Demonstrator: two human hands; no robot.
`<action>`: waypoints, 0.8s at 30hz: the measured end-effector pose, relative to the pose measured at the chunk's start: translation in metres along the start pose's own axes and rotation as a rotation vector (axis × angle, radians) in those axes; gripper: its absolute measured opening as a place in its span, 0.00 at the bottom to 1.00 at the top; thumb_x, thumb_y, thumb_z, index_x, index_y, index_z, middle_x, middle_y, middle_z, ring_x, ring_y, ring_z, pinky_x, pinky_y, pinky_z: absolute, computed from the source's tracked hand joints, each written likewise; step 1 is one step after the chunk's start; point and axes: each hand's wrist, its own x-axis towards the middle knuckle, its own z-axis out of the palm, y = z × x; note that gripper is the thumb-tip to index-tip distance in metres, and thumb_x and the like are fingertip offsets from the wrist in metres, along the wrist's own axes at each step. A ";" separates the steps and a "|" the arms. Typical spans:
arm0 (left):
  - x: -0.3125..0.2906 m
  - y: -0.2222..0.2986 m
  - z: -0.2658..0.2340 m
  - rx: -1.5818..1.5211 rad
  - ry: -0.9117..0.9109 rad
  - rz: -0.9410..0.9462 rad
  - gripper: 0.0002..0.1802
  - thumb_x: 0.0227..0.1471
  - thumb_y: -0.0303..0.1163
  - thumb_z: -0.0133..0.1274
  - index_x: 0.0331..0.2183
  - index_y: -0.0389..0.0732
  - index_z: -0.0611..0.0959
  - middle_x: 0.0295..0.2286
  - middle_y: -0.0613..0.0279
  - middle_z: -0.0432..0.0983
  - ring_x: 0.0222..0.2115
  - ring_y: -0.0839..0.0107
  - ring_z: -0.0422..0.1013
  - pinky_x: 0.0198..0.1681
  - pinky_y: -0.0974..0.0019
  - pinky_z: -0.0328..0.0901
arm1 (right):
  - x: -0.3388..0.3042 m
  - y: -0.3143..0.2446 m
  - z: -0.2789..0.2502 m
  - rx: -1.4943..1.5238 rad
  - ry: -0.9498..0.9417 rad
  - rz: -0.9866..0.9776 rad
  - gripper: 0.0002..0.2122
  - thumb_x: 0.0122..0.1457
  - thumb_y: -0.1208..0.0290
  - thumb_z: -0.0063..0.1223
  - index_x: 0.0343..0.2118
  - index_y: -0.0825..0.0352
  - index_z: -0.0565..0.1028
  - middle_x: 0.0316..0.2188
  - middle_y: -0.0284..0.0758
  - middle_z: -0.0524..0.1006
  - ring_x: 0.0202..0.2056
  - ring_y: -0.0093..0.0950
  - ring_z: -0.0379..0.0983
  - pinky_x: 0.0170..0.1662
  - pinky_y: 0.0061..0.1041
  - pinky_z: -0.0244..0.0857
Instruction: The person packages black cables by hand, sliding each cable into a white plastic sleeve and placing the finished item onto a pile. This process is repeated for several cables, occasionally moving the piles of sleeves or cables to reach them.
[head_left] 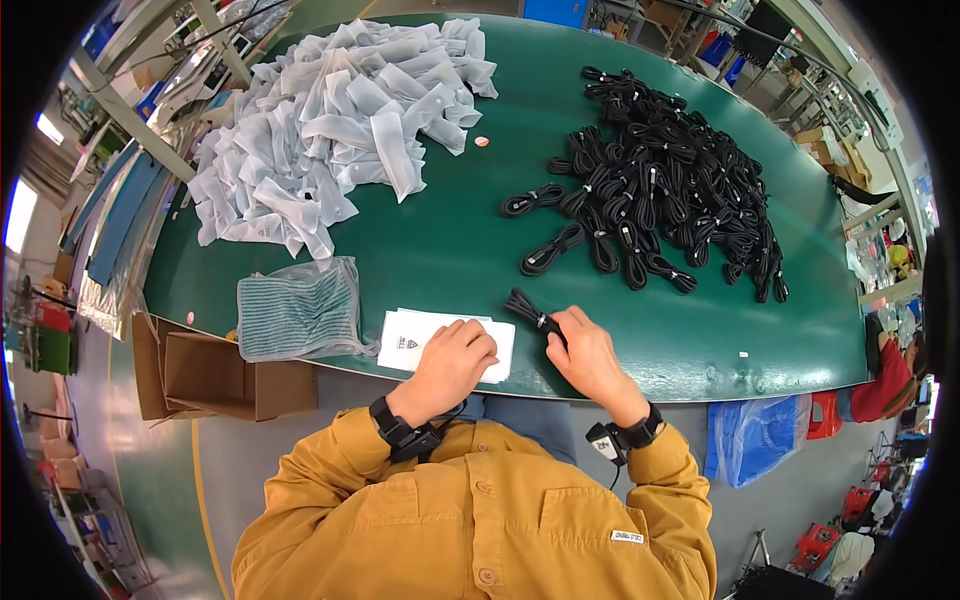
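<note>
From where I stand, a worker's right hand (590, 350) grips a black cable bundle (524, 304) by its near end, seemingly to keep the coil together. The left hand (455, 362) curls over white leaflets (402, 330) just beside it, perhaps steadying them; whether it pinches one, I cannot tell.
</note>
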 end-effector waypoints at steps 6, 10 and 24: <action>-0.004 0.005 0.003 0.027 0.045 0.002 0.09 0.47 0.26 0.60 0.31 0.41 0.77 0.30 0.60 0.71 0.32 0.59 0.70 0.34 0.59 0.62 | -0.021 -0.023 -0.008 0.162 -0.010 0.022 0.15 0.55 0.78 0.51 0.47 0.70 0.73 0.33 0.46 0.73 0.31 0.48 0.71 0.34 0.40 0.66; -0.003 0.007 0.003 0.027 0.016 -0.001 0.07 0.47 0.26 0.60 0.29 0.41 0.77 0.29 0.60 0.71 0.30 0.60 0.70 0.34 0.59 0.61 | -0.029 -0.022 -0.008 0.176 0.000 0.021 0.17 0.55 0.80 0.50 0.50 0.69 0.73 0.33 0.45 0.73 0.31 0.47 0.71 0.34 0.38 0.67; -0.004 -0.001 -0.002 -0.472 0.027 -0.406 0.04 0.52 0.21 0.58 0.32 0.36 0.80 0.28 0.60 0.76 0.29 0.68 0.72 0.34 0.68 0.67 | -0.039 -0.026 -0.010 0.027 0.003 -0.135 0.21 0.52 0.80 0.54 0.51 0.66 0.73 0.32 0.40 0.71 0.26 0.39 0.72 0.28 0.34 0.68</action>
